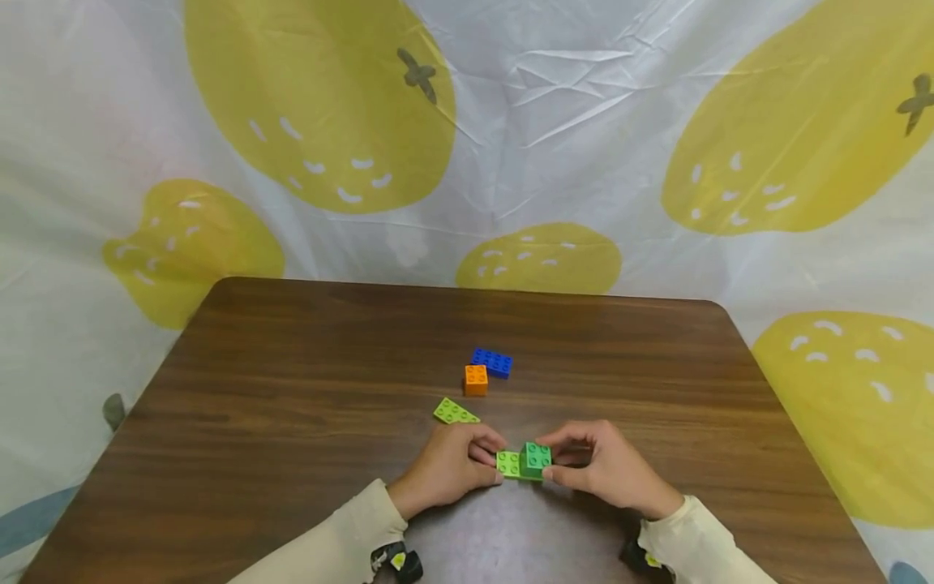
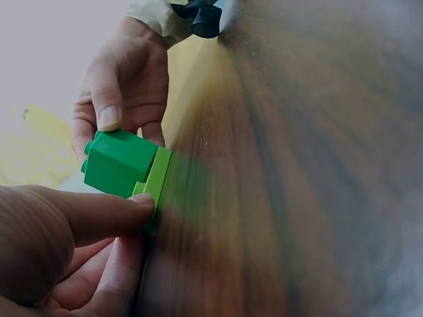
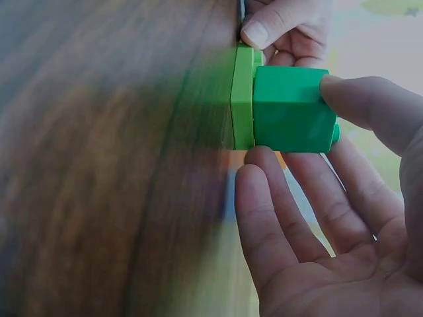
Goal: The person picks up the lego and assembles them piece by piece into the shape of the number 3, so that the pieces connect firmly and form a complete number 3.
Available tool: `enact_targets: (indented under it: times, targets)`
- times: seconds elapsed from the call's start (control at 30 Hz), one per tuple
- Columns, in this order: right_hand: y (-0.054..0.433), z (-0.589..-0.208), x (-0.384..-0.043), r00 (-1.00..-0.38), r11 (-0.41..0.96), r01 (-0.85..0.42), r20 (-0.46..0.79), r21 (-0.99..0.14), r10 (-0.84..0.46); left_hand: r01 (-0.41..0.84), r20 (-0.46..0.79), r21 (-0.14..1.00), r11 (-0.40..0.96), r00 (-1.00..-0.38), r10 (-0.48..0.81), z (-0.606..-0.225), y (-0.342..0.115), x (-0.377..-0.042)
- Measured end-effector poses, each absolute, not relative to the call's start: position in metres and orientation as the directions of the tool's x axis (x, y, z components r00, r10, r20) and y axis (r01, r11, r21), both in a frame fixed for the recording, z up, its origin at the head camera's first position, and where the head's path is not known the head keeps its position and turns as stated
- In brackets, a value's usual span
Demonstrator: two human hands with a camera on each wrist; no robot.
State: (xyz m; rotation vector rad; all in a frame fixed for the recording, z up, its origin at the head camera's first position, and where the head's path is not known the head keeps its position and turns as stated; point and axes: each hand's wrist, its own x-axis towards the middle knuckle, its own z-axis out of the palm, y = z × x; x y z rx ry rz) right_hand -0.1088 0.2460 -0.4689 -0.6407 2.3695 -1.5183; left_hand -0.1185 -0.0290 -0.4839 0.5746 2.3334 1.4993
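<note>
A green block [image 1: 536, 460] with studs on top sits on the right half of a flat lime green plate [image 1: 508, 464] at the front middle of the table. My right hand [image 1: 607, 468] holds the green block between thumb and fingers; in the right wrist view the thumb lies on the block's [image 3: 291, 109] edge. My left hand [image 1: 451, 460] pinches the left end of the lime plate. In the left wrist view the thumb presses on the plate's [image 2: 158, 173] near end. Block and plate look seated together or nearly so; a thin dark line shows between them.
Beyond my left hand lies a lime green wedge-shaped plate [image 1: 454, 411]. An orange block [image 1: 476, 380] stands behind it, close against a blue brick [image 1: 492, 362]. The brown wooden table [image 1: 306, 365] ends at a patterned cloth [image 1: 511, 162] hanging behind.
</note>
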Motion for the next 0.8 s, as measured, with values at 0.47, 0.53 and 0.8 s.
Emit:
enact_targets:
  times: [0.47,0.53,0.8]
  targets:
    - [0.2451,-0.4693,-0.1113,-0.865,0.35,-0.194,-0.008,-0.917,-0.501,0.161,-0.039,0.917,0.366,-0.874,0.484,-0.4864,-0.0301,-0.1169]
    - [0.2456,-0.4692,-0.1117,-0.864,0.348,-0.19,-0.012,-0.918,-0.504,0.154,-0.047,0.916,0.37,-0.875,0.482,-0.4865,-0.0299,-0.117]
    - [0.244,-0.4641,-0.1133,-0.855,0.37,-0.175,-0.046,-0.912,-0.517,0.157,-0.047,0.912,0.378,-0.877,0.479,-0.4883,-0.0293,-0.118]
